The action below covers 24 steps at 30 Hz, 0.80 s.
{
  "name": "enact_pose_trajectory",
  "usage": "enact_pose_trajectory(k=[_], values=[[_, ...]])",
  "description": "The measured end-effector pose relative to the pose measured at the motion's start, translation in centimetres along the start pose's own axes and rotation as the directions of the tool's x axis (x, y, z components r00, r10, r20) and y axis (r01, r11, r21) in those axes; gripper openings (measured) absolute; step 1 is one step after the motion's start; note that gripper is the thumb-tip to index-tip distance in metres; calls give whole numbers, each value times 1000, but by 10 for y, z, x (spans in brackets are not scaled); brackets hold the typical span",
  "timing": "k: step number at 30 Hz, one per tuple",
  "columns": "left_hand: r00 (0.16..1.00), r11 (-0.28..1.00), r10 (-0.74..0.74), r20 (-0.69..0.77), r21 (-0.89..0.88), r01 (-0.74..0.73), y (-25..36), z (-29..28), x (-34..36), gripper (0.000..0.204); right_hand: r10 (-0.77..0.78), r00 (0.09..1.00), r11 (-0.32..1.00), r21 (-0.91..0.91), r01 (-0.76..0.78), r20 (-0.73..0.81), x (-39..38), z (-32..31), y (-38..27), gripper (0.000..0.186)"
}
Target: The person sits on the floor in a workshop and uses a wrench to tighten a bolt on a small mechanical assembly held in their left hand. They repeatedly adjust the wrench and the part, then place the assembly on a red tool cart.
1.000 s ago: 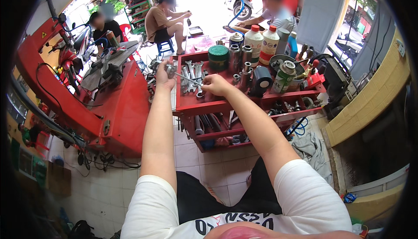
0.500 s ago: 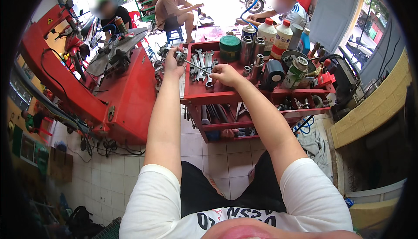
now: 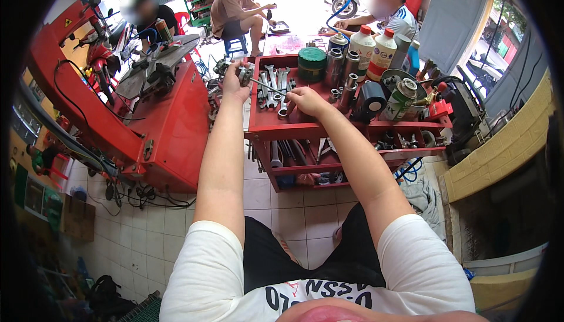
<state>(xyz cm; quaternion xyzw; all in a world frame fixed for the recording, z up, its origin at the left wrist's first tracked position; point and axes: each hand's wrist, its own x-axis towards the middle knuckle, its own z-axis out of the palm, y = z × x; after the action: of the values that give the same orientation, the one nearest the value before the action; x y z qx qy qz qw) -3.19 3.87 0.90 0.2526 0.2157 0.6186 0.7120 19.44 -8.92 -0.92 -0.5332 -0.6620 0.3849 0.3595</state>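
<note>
My left hand [image 3: 234,86] is raised at the left corner of a red tool cart [image 3: 276,127] and is shut on a small grey metal mechanical part [image 3: 237,69]. My right hand [image 3: 306,101] rests over the cart's top tray and grips a thin metal rod-like tool [image 3: 269,87]. The tool's tip reaches left to the part in my left hand. Several wrenches [image 3: 274,79] lie in the tray just behind both hands.
On the cart top stand a green-lidded tin [image 3: 312,62], metal cans, two white bottles [image 3: 373,47] and a black roll. More tools fill the lower shelves [image 3: 305,152]. A large red machine [image 3: 167,125] stands at left, with cables on the tiled floor. Three people sit behind.
Both hands have shifted slightly up and right as my view moved. The thin tool in my right hand now points into the part held by my left hand.
</note>
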Motion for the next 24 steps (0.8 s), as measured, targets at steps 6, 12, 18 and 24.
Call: enact_pose_trajectory(k=[6,12,18,24], values=[[1000,1000,13,20,10,-14,-1,-1,3,15,-87,993,992,81,93,-81,8,6,14,22],[999,999,-1,-36,-51,-1,3,-7,6,10,-149,976,976,135,171,-157,10,9,15,19],[1000,998,23,-1,-62,-23,3,5,1,11,-103,981,994,-39,98,-166,9,3,6,31],[989,993,-115,98,41,111,7,17,-24,23,76,987,834,552,14,-138,-1,0,-9,43]])
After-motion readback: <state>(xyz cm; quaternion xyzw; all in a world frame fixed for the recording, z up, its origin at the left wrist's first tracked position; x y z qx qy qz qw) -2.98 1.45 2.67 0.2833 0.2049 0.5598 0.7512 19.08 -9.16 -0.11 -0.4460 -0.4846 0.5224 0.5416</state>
